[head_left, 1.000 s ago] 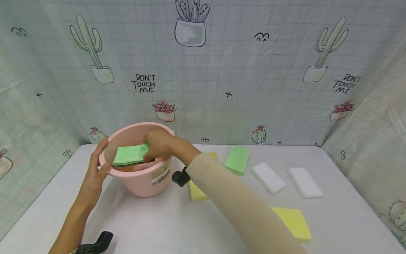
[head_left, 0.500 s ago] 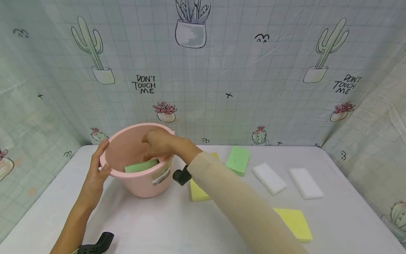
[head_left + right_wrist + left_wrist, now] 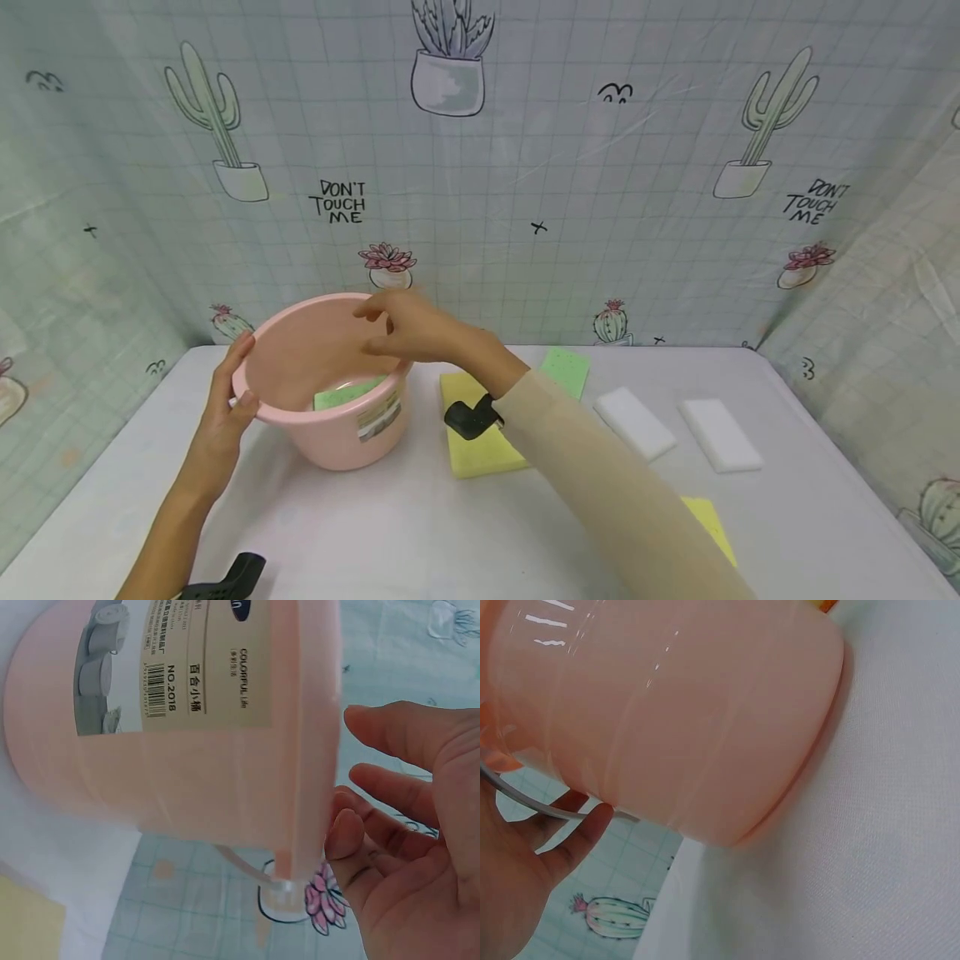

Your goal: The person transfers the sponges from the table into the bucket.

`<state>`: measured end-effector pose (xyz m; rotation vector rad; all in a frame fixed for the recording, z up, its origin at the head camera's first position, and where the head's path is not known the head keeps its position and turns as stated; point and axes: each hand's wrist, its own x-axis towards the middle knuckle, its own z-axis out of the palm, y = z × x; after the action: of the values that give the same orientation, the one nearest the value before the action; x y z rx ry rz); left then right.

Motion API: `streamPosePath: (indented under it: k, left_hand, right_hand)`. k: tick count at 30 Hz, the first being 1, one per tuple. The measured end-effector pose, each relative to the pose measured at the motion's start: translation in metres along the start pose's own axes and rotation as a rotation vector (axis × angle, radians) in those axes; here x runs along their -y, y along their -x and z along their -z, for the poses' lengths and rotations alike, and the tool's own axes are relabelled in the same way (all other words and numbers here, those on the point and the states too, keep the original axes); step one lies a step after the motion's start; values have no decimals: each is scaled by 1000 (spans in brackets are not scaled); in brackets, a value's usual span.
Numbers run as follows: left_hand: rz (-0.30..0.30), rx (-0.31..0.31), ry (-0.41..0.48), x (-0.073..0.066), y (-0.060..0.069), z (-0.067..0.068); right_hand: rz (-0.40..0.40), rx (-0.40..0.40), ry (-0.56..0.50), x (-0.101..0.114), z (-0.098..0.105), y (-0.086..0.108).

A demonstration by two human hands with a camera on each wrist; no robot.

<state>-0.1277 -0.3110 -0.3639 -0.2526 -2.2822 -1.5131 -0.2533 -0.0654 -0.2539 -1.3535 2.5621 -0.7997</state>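
A pink bucket (image 3: 341, 442) stands tilted at the left of the table, a label on its side. My left hand (image 3: 217, 417) grips its left rim; in the left wrist view the fingers of that hand (image 3: 525, 877) lie by the handle and the bucket wall (image 3: 675, 712). Low inside the bucket lies a green sponge (image 3: 341, 395), partly hidden by the near rim. Above the right rim is my right hand (image 3: 420, 327), empty, with loosely bent fingers. The right wrist view shows this hand (image 3: 412, 825) beside the rim of the labelled bucket (image 3: 187, 780).
Right of the bucket lies a yellow sponge (image 3: 480, 454), partly under my right wrist. Farther right are a green sponge (image 3: 567, 368), two white sponges (image 3: 633, 421) (image 3: 720, 433) and another yellow sponge (image 3: 708, 521), partly behind my sleeve. A patterned cloth (image 3: 480, 167) hangs behind the table.
My right hand has let go of the green sponge, which dropped lower in the bucket, and has moved up and right to the rim. My left hand keeps its grip.
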Motion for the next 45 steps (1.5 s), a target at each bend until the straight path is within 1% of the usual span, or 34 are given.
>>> streamPosePath:
  k: [7,12,16,22,31,35,38,45]
  left_hand:
    - [13,2,-23,-1,0,0]
    - [14,3,-22,-2,0,0]
    - [15,10,-21,-1,0,0]
    - [12,14,-20,0,1,0]
    - [0,19,-15,0,0,0]
    - [-11,23,-12,0,-1,1]
    - [-16,24,-6,0,-1,1]
    - [-19,22,-2,0,0,1]
  right_hand:
    - [58,-101,-28,-8,12,32]
    - [84,-140,-40,-17,11,54]
    - [81,-162,-50,-22,6,70]
    - [71,-197,-103,-28,-5,93]
    - [9,-217,-136,-43,-22,129]
    - [8,-234,-147,-53,-31,142]
    - [12,-237,-163,-59,-36,150]
    - [-25,-220,-199,-73,-50,170]
